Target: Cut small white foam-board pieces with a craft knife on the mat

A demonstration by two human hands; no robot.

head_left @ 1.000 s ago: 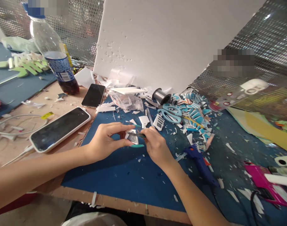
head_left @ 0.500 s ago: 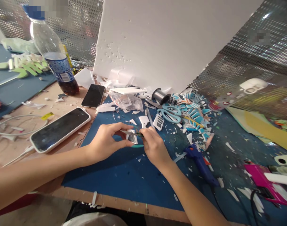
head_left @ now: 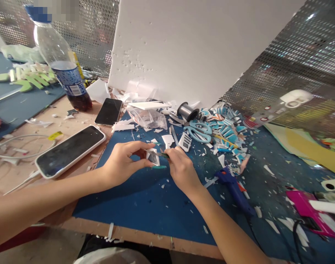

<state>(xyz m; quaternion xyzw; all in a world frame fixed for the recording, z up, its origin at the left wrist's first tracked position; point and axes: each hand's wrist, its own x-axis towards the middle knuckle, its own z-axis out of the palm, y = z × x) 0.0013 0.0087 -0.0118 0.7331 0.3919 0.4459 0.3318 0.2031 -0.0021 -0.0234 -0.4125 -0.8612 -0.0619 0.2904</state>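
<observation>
My left hand point(head_left: 123, 163) pinches a small white-and-grey foam piece point(head_left: 153, 158) between thumb and fingers, just above the blue cutting mat point(head_left: 145, 205). My right hand point(head_left: 182, 170) is closed on a thin craft knife point(head_left: 159, 154) whose blade lies across the top of that piece. Both hands meet over the middle of the mat. The knife's handle is mostly hidden inside my right fist.
A white phone point(head_left: 69, 150) and a black phone point(head_left: 109, 111) lie left of the mat, a cola bottle point(head_left: 64, 69) behind them. Teal scissors point(head_left: 199, 131), a wire spool point(head_left: 187, 112), blue scraps, a blue glue gun point(head_left: 235, 189) and a pink tool point(head_left: 312, 216) lie right. A white foam board point(head_left: 197, 47) stands behind.
Both hands have shifted slightly up and away from me with the piece, and the knife blade has moved a little across it. Nothing was let go.
</observation>
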